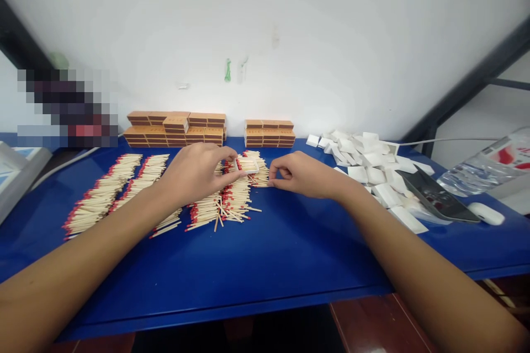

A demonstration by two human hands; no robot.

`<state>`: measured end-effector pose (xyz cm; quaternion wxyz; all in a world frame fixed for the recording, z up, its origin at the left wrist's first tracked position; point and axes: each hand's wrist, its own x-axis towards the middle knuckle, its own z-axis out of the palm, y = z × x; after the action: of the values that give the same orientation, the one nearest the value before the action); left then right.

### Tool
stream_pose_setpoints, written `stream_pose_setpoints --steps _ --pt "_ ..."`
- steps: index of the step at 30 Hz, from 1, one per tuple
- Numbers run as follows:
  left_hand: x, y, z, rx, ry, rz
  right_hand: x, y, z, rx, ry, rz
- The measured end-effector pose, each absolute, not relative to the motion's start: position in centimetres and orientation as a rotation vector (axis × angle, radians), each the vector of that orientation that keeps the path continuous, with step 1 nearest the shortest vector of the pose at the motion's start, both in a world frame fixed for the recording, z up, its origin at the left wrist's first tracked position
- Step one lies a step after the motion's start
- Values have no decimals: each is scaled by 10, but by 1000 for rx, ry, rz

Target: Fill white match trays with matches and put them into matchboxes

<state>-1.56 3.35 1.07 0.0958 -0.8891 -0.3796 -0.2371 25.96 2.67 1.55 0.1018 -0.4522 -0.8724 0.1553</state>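
My left hand is closed around a small white matchbox tray partly filled with matches, holding it just above the blue table. My right hand is curled, its fingertips pinched at the edge of a pile of red-tipped matches lying under and beside the tray. What the pinch holds is too small to make out. Long rows of more matches stretch to the left of my left forearm.
Stacks of orange-brown matchboxes and a second stack line the white wall. A heap of white empty trays lies at the right, with a dark phone, a white mouse-like object and a plastic bag.
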Motion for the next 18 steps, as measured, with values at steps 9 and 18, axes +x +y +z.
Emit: stream_pose_setpoints --steps 9,18 --pt "-15 32 12 -2646 -1125 -693 256 21 21 -1300 -2616 599" --pt "-16 33 10 -2630 -1099 -681 256 22 20 -1271 -2608 558"
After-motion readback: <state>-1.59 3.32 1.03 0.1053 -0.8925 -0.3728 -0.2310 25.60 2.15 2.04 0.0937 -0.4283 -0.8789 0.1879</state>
